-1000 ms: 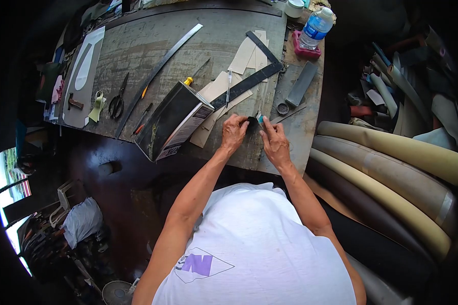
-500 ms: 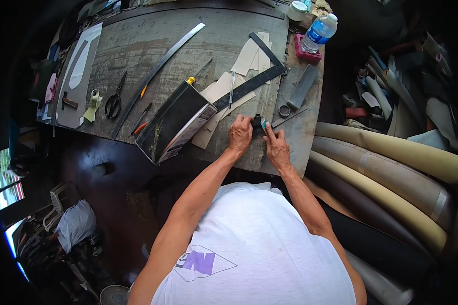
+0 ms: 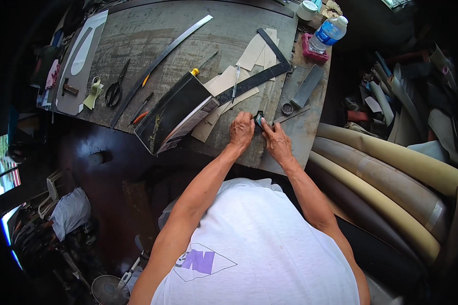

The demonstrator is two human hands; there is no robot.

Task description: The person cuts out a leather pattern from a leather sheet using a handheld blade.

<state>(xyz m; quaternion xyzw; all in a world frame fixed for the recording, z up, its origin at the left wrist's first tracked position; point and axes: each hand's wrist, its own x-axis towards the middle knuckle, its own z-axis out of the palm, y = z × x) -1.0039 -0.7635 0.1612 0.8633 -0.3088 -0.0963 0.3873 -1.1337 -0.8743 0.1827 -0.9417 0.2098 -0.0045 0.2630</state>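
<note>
Near the front edge of the workbench (image 3: 269,152), my two hands meet over a small black piece (image 3: 260,114). The fingers of my left hand (image 3: 241,131) curl closed around its left side. My right hand (image 3: 277,142) holds a small light-blue piece (image 3: 259,121) against it, index finger stretched forward; what the blue piece is, I cannot make out. Just right of my hands lie a thin flat strip (image 3: 291,116) and a small round ring-like thing (image 3: 287,108). A grey sharpening-stone-like block (image 3: 307,84) is further up.
A black box-like object (image 3: 173,112) stands left of my hands. Beyond it are beige sheet pieces (image 3: 249,56), a black carpenter's square (image 3: 277,68), a pen (image 3: 236,85), scissors (image 3: 116,90) and a long metal strip (image 3: 163,58). A water bottle (image 3: 328,34) stands at back right; material rolls (image 3: 387,157) lean rightward.
My hands stay at the black piece. The light-blue piece has shifted slightly left and up against it, with my right fingertips following. The whole view has tilted a little.
</note>
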